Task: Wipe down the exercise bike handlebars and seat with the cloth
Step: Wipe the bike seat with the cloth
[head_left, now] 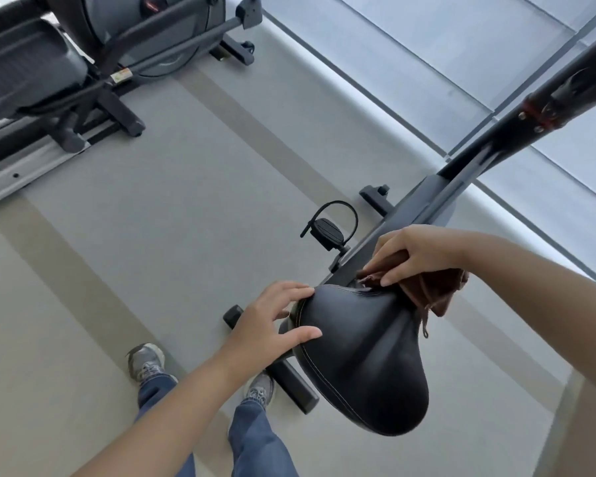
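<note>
Your left hand (pixel 269 321) rests with spread fingers on the near edge of the black seat (pixel 362 359). Your right hand (pixel 424 253) clamps the brown cloth (pixel 434 294) against the seat's far end. Beyond, a pedal (pixel 327 230) hangs above the grey floor (pixel 186 201).

A second grey exercise machine (pixel 83 56) stands on the floor (pixel 152 235) by frosted panels (pixel 427 46).

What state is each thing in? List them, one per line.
seat: uncovered, black, cloth pressed at its narrow end.
cloth: bunched, brown, partly hanging off the seat's side.
right hand: gripping the cloth, on the seat's narrow end.
left hand: open, fingers spread, resting on the seat's edge.
pedal: unused, strap looped over it.
</note>
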Available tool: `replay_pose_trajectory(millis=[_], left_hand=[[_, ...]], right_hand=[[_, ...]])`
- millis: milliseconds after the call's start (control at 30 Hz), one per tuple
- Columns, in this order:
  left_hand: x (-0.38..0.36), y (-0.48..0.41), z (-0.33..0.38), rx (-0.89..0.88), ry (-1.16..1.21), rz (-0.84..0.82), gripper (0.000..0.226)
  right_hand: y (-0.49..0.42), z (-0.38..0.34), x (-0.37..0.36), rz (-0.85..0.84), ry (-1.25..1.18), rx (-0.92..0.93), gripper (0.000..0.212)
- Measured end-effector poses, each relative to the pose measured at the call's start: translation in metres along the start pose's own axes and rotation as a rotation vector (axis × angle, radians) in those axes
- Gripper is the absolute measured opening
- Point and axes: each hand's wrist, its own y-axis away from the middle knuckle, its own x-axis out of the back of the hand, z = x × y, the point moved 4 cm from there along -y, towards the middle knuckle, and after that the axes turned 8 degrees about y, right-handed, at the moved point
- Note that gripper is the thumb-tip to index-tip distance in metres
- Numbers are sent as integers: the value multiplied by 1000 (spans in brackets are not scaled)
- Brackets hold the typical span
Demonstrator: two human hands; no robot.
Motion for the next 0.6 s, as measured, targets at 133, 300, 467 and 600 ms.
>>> replay_pose_trajectory(millis=[133, 300, 467, 600], left_hand=[[7, 11, -4, 15, -18, 63, 41], [10, 13, -6, 22, -49, 55, 39], [10, 12, -4, 17, -45, 56, 39], [9, 14, -3, 22, -53, 50, 42]], right_hand=[[-14, -18, -10, 47, -41, -3, 31], [-38, -75, -22, 167, -239, 172, 34], [-20, -52, -18, 101, -91, 100, 40], [0, -32, -12, 101, 32, -17, 35]])
